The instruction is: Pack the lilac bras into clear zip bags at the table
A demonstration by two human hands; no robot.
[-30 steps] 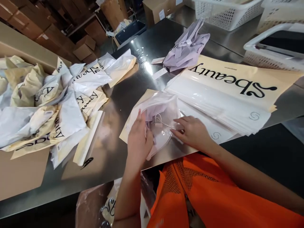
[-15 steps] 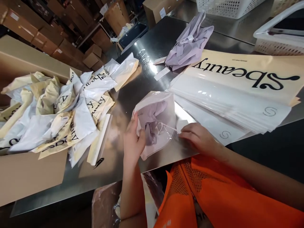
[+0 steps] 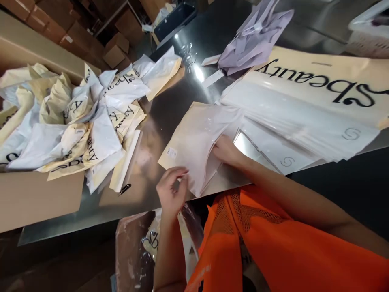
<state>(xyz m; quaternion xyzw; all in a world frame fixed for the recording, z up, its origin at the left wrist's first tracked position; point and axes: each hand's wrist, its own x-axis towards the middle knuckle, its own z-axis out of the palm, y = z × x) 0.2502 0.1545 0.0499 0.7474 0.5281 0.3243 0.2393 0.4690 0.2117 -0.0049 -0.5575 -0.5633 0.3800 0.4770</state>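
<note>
A white and cream plastic mailing bag (image 3: 194, 134) with a small printed label lies on the metal table in front of me. My left hand (image 3: 172, 188) is at its lower left edge, thumb and forefinger curled together in a pinch on the film. My right hand (image 3: 226, 150) reaches into or under the bag's right edge, and its fingertips are hidden by the plastic. To the right lies a stack of flat mailing bags (image 3: 282, 105) with black lettering. Beyond it is a bunched light purple garment (image 3: 253, 38) with a white tag (image 3: 213, 78).
On the left, a cardboard box (image 3: 39, 198) is heaped with filled mailing bags (image 3: 103, 121) that spill onto the table. A white basket (image 3: 369, 38) stands at the far right. A clear plastic sack (image 3: 133, 247) is below the table edge. Cardboard boxes (image 3: 117, 48) stand beyond.
The open bag showing the purple fabric inside now lies flatter, its labelled side up and the fabric out of sight. My right hand has moved left into its edge. The view has tilted downward.
</note>
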